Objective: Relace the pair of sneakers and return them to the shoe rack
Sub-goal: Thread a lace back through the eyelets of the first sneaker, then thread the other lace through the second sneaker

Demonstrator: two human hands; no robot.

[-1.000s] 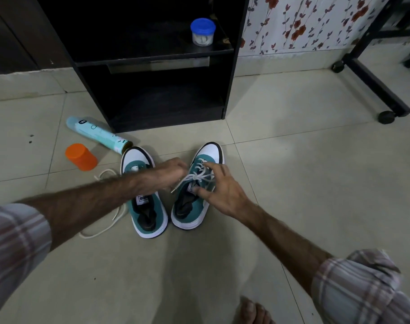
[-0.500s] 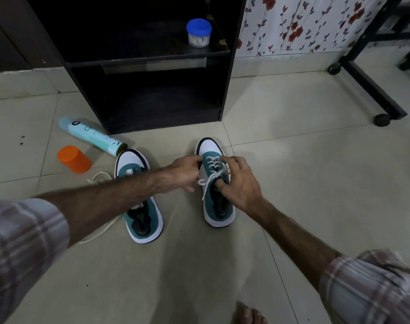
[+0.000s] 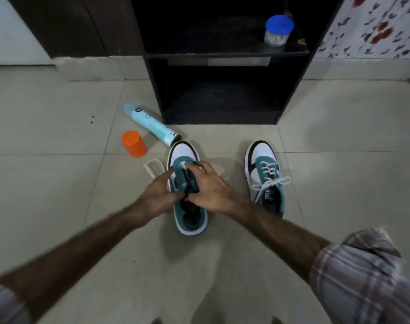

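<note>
On tile: two sneakers (image 3: 266,176), one laced; both hands (image 3: 208,190) gripping the unlaced sneaker (image 3: 187,220).

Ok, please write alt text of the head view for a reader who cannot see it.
Both hands, left hand and right hand, hold the tongue area of an unlaced sneaker on the tiled floor. The laced sneaker stands apart to its right, a loose lace lies to its left. Behind are a black rack, a spray can and an orange cap.

A pale blue spray can (image 3: 151,124) lies on its side on the tiled floor (image 3: 59,183), an orange cap (image 3: 134,143) standing just beside it. A blue-lidded clear jar (image 3: 278,31) stands farther off; floral wallpaper (image 3: 372,29) shows beyond.
</note>
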